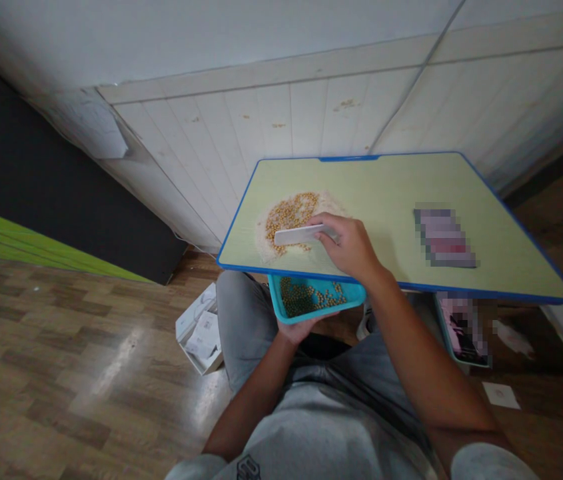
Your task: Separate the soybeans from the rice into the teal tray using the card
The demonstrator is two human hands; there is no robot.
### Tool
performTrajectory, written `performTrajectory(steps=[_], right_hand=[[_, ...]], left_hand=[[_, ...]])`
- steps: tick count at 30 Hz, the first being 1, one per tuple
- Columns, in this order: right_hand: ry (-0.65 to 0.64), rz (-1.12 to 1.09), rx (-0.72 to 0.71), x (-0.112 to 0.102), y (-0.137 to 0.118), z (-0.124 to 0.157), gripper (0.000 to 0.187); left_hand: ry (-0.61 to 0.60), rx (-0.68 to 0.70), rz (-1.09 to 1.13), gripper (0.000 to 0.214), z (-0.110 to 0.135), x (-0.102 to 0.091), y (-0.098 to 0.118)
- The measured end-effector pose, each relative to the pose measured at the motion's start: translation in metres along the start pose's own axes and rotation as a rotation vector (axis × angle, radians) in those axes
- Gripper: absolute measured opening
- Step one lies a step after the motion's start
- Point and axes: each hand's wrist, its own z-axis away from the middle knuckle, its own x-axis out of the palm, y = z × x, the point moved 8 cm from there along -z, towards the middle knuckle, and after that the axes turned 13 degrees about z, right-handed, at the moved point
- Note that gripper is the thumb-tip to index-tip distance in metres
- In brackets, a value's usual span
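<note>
My right hand [344, 241] grips a flat white scraper [297, 235] over the table. The scraper stands on edge at the near side of a spread of small golden beads [291, 212], which look like soybeans. Paler fine grains [328, 202] lie around them. Below the table's front edge, my left hand [301, 328] supports a turquoise plastic tray [320, 312] from underneath, its fingers mostly hidden. More of the small round beads lie inside the tray, heaped towards its left side.
The pale yellow table [386, 180] has a blue rim and stands against a white panelled wall [271, 127]. A blurred flat packet [444, 237] lies on its right side. On the wooden floor are an open white box [201, 333] and a white card [501, 395].
</note>
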Motion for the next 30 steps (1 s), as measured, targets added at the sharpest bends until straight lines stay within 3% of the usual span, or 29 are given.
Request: performTrajectory(steps=[7, 30], right_hand=[[-0.024, -0.073, -0.046, -0.01, 0.006, 0.005, 0.028], [-0.05, -0.128, -0.012, -0.024, 0.009, 0.02, 0.025]], left_hand=[[-0.026, -0.005, 0.001, 0.083, 0.002, 0.005, 0.0], [-0.038, -0.021, -0.064, 0.089, -0.002, -0.004, -0.002]])
